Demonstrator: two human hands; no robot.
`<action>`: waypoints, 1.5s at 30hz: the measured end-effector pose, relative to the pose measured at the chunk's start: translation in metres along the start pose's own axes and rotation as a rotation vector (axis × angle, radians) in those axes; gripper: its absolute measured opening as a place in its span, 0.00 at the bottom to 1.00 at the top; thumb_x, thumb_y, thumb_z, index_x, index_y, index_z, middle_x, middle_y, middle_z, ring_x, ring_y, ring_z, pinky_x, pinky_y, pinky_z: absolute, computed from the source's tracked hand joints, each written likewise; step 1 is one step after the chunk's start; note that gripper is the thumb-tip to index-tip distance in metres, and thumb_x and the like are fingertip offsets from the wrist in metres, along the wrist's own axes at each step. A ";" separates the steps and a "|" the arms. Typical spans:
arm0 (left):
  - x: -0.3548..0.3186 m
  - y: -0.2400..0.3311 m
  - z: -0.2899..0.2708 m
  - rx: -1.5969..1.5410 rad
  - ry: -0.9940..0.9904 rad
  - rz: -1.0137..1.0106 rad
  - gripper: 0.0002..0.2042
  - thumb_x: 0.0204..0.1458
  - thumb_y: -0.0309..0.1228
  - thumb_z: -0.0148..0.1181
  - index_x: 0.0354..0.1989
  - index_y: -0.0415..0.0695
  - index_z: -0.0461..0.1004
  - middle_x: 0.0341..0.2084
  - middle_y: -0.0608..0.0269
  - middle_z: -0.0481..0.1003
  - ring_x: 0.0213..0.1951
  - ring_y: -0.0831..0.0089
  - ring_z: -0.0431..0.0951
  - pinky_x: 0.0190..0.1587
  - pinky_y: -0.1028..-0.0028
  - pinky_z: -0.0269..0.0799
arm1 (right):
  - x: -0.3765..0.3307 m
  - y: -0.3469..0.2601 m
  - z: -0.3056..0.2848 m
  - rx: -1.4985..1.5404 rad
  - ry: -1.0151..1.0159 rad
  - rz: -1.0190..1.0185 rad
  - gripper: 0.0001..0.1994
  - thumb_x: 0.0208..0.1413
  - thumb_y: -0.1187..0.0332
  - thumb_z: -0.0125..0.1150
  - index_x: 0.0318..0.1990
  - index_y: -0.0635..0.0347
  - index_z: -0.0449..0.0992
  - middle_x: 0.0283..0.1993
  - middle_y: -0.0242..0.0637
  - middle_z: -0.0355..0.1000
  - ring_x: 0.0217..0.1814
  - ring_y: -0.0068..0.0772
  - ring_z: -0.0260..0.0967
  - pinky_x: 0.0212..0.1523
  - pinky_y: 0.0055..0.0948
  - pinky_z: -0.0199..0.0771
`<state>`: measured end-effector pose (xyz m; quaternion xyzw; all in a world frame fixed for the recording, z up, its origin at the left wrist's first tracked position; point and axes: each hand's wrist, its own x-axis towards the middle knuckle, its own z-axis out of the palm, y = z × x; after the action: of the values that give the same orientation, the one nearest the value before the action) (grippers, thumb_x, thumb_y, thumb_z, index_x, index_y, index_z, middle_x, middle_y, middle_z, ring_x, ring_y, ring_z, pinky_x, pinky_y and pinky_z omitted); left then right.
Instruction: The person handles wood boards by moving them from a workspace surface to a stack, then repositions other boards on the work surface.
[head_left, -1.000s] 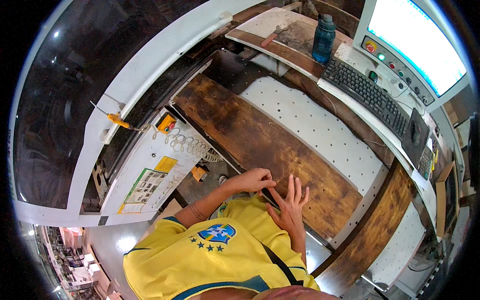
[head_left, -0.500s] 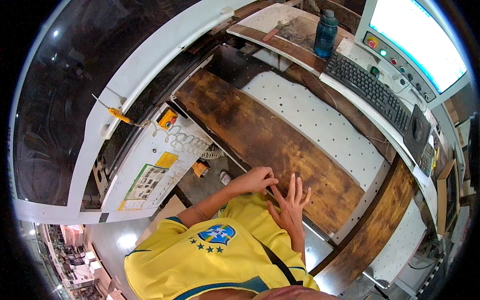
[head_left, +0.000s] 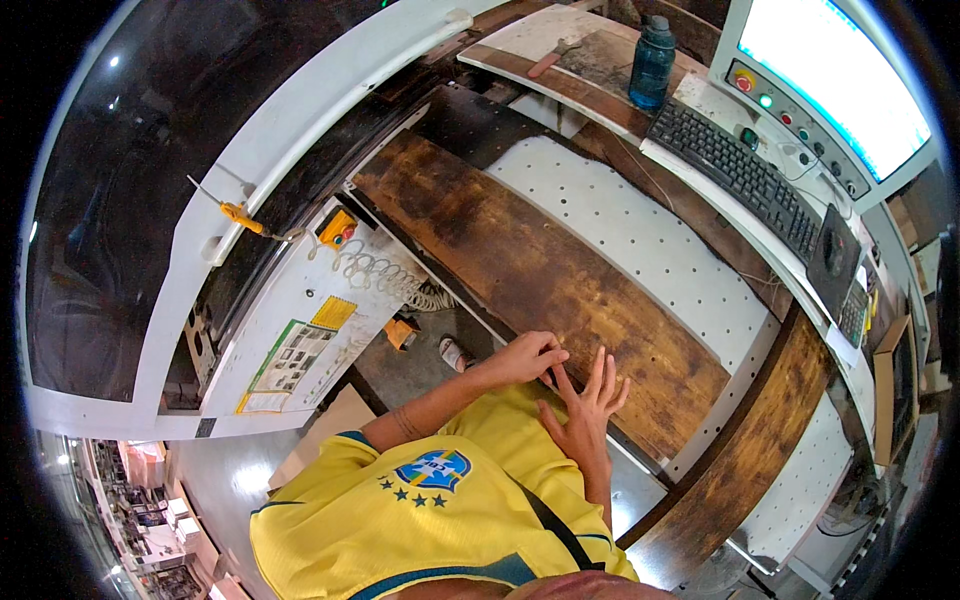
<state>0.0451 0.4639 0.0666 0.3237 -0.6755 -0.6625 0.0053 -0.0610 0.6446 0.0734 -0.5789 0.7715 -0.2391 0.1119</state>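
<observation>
My left hand [head_left: 522, 358] is closed, its thumb and fingers pinched together at the tip of my right index finger. Whatever lies in that pinch, if anything, is too small to make out. My right hand [head_left: 584, 410] is open, its fingers spread apart and its palm held low near the front edge of the brown-stained board [head_left: 520, 265]. Both hands are over or just beside this long, scorched-looking board. Under and behind it lies a white perforated panel [head_left: 610, 225].
A keyboard [head_left: 735, 175], mouse pad [head_left: 836, 255], blue bottle [head_left: 652, 65] and lit monitor [head_left: 840, 75] stand on the curved shelf at right. A yellow emergency-stop box [head_left: 337, 229] and coiled cable [head_left: 380, 275] are on the white machine at left. A second stained board [head_left: 745, 470] lies nearer right.
Both hands have shifted slightly to the right, still touching at the right index finger. The view has moved a little; the board and other things stay in place.
</observation>
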 end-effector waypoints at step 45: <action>0.013 0.008 0.013 -0.005 0.121 0.109 0.15 0.69 0.40 0.57 0.39 0.37 0.75 0.26 0.65 0.75 0.25 0.79 0.73 0.28 0.73 0.71 | 0.007 -0.005 -0.008 0.046 0.066 0.048 0.37 0.59 0.53 0.68 0.76 0.38 0.64 0.85 0.60 0.32 0.86 0.66 0.27 0.75 0.74 0.20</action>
<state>0.0256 0.4694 0.0667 0.3257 -0.6890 -0.6421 0.0830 -0.0624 0.6387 0.0833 -0.5493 0.7827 -0.2730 0.1056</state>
